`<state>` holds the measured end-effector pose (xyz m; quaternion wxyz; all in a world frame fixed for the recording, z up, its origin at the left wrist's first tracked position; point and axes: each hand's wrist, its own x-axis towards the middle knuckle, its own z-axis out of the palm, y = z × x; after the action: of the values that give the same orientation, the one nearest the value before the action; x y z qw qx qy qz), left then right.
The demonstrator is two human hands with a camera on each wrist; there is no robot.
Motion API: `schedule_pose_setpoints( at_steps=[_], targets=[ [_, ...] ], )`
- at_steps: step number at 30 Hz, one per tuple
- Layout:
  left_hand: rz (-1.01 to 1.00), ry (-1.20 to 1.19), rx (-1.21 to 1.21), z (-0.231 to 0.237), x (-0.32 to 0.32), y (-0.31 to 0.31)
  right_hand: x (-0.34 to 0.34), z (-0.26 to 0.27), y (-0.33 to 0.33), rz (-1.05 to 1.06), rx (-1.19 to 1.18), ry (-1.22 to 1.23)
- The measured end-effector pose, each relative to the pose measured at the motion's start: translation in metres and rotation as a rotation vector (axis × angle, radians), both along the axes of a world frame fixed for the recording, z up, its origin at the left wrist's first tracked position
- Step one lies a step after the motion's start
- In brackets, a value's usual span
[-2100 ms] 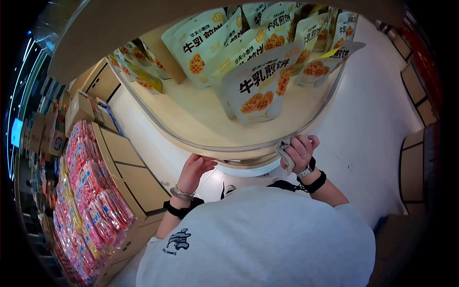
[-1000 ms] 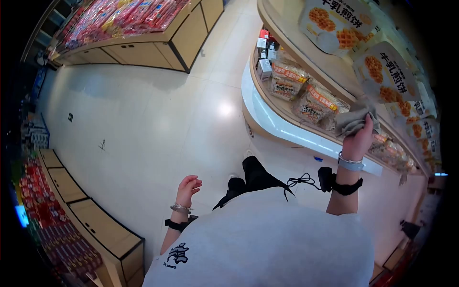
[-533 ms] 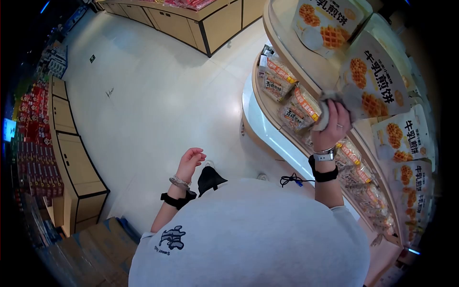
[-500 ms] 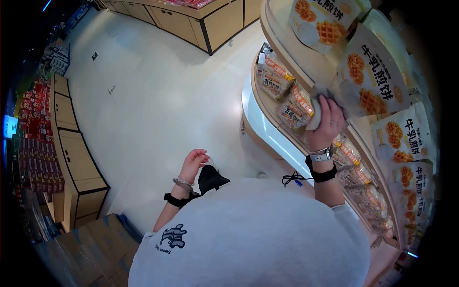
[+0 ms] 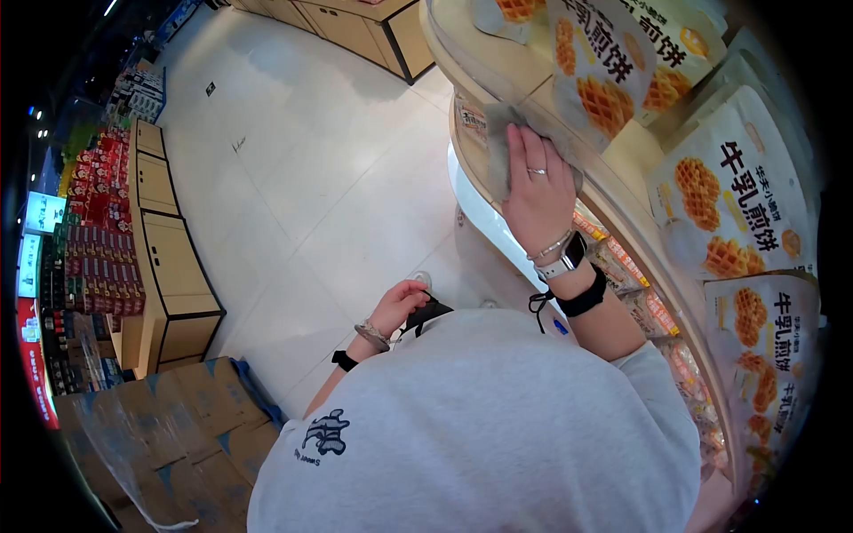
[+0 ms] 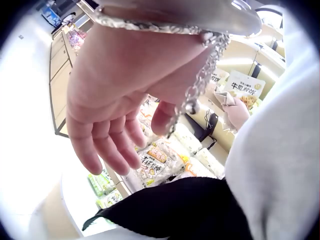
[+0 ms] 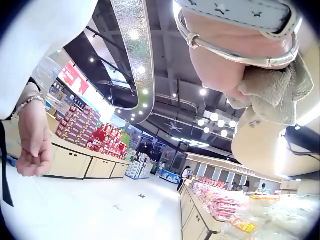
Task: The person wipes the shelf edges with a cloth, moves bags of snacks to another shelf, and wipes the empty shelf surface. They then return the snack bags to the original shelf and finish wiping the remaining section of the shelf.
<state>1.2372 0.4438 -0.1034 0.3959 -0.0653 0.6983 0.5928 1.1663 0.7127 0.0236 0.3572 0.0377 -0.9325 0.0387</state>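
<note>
At shelf edge (image 5: 480,67) | gray cloth (image 5: 498,147) under right hand (image 5: 540,191) | left hand (image 5: 400,306) apart

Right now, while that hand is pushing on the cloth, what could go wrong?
The cloth under the right hand is close to a waffle bag, so a wider wipe might knock it over. The bag sits near the shelf edge, so it could drop off. Also, the loose black cord near the watch might snag on something.
</note>
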Motion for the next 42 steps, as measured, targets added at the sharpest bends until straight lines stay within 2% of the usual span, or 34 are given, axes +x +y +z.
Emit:
schedule_pose_setpoints(
  at_steps=[6, 10, 14, 17, 22, 27, 30, 33, 36, 42],
  targets=[
    [-0.125, 0.058, -0.047, 0.008, -0.020, 0.027, 0.076, 0.000, 0.047, -0.118, 0.057, -0.017],
    [-0.209, 0.138, 0.011, 0.014, -0.033, 0.054, 0.126, -0.006, 0.076, -0.213, 0.112, 0.052],
    [-0.252, 0.137, 0.084, 0.000, -0.029, 0.058, 0.162, 0.000, 0.085, -0.314, 0.022, -0.003],
    [-0.231, 0.072, 0.079, -0.007, -0.018, 0.049, 0.150, -0.002, 0.077, -0.380, 0.064, 0.053],
    [-0.193, 0.006, -0.027, -0.001, -0.005, 0.027, 0.084, -0.004, 0.043, -0.308, 0.164, 0.018],
    [-0.144, -0.043, -0.073, 0.012, -0.016, -0.008, -0.008, -0.007, -0.010, -0.203, 0.183, 0.043],
    [-0.098, -0.007, -0.124, 0.021, -0.040, -0.025, -0.041, -0.010, -0.029, -0.194, 0.164, 0.092],
    [-0.084, 0.033, -0.138, 0.027, -0.062, -0.020, -0.040, -0.011, -0.025, -0.160, 0.153, 0.085],
    [-0.194, 0.102, -0.047, 0.025, -0.081, -0.003, -0.018, -0.006, -0.012, -0.121, 0.125, 0.051],
    [-0.421, 0.178, 0.007, 0.030, -0.091, 0.049, 0.074, 0.000, 0.032, -0.327, 0.095, -0.025]
  ],
)
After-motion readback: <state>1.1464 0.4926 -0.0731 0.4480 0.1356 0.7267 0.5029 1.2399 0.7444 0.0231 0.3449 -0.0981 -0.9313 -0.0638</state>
